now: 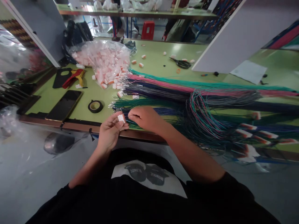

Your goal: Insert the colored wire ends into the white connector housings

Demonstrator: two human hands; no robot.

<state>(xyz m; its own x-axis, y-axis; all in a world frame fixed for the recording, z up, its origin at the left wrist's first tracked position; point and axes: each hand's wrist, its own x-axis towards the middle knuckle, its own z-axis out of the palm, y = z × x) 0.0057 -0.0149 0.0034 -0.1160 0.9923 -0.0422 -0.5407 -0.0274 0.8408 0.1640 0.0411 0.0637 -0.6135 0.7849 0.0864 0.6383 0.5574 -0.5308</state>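
Between the thumb and fingers of my left hand (111, 130) is a small white and orange connector housing (121, 118), held above the table's front edge. Close on its right, my right hand (146, 118) has its thumb and forefinger pinched together; whatever lies in the pinch is too small to make out. Behind both hands run bundles of thin wires: dark green (144, 102), dark purple (158, 92), pink (168, 87) and teal (187, 81), with metal-tipped ends at the left. A clear plastic bag (107, 56) of similar housings lies open beyond them.
Left of my hands are a roll of black tape (95, 106), a phone (64, 105) and red-and-yellow pliers (74, 77). Black scissors (182, 63) lie farther back among loose housings. At right, a looped wire bundle (205, 115) and finished-looking connectors (244, 133) hang over the front edge.
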